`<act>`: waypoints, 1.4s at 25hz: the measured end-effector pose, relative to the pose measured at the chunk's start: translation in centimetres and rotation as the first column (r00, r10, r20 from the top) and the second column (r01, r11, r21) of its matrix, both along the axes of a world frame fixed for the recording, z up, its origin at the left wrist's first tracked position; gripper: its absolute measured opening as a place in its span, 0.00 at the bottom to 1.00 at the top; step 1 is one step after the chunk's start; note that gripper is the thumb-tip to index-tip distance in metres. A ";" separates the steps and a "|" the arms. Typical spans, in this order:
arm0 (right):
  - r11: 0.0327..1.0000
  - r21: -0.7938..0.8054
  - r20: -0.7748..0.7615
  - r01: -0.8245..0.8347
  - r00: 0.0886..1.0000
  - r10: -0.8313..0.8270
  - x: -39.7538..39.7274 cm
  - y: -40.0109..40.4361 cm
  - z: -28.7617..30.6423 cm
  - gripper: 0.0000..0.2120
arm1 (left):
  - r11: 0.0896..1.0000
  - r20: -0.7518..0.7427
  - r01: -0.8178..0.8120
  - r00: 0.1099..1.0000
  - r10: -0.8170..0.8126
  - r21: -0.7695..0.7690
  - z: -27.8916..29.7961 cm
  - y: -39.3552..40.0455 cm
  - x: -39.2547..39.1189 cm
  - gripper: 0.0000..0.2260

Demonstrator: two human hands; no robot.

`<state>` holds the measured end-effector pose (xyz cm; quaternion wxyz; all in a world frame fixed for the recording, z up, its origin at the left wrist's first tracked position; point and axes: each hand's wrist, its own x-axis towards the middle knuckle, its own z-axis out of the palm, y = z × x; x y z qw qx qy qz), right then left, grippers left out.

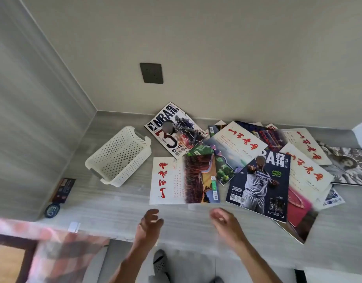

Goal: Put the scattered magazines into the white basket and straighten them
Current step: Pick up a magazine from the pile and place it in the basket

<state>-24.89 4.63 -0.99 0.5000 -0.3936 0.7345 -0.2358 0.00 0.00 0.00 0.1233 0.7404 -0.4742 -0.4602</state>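
A white perforated basket (120, 154) stands tilted at the left of the grey desk, with nothing inside it. To its right several magazines lie scattered and overlapping: a white one with red script and a landscape cover (184, 180) nearest me, a basketball magazine (174, 130) at the back, another basketball one with a player in a grey jersey (259, 184), and more white ones with red script (240, 139) behind. My left hand (149, 222) and my right hand (224, 221) hover over the desk's near edge, both with fingers apart and holding nothing.
The desk (196, 227) runs into a corner, with walls at the back and left. A dark wall socket (151, 73) sits above. A small dark booklet (63, 189) and a round badge (52, 210) lie at the left edge. Checked fabric (59, 256) shows lower left.
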 end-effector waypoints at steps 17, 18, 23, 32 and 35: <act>0.931 0.316 -0.371 0.181 0.927 -0.054 0.3 -9.1 -4.9 0.18 | 0.939 -0.301 -0.338 0.903 0.305 -0.060 -2.4 -11.9 -0.4 0.05; 0.940 0.297 -0.408 0.170 0.912 -0.036 0.3 -9.1 -4.4 0.18 | 0.945 -0.300 -0.296 0.922 0.245 -0.138 -1.2 -11.8 -0.6 0.06; 0.983 -0.176 -0.357 -0.058 0.934 -0.009 2.2 -16.5 1.9 0.18 | 0.817 -0.258 -0.244 0.958 0.122 -0.523 8.1 -13.4 4.9 0.08; 0.577 -0.258 -0.578 -0.775 0.602 0.550 15.5 -29.9 5.5 0.20 | 0.568 -0.113 -0.163 0.986 0.123 -0.807 15.3 -27.6 18.1 0.09; 0.487 0.014 -0.587 -0.873 0.387 0.711 17.7 -28.8 1.7 0.27 | 0.605 -0.105 -0.132 0.991 0.081 -0.785 12.4 -30.6 19.7 0.03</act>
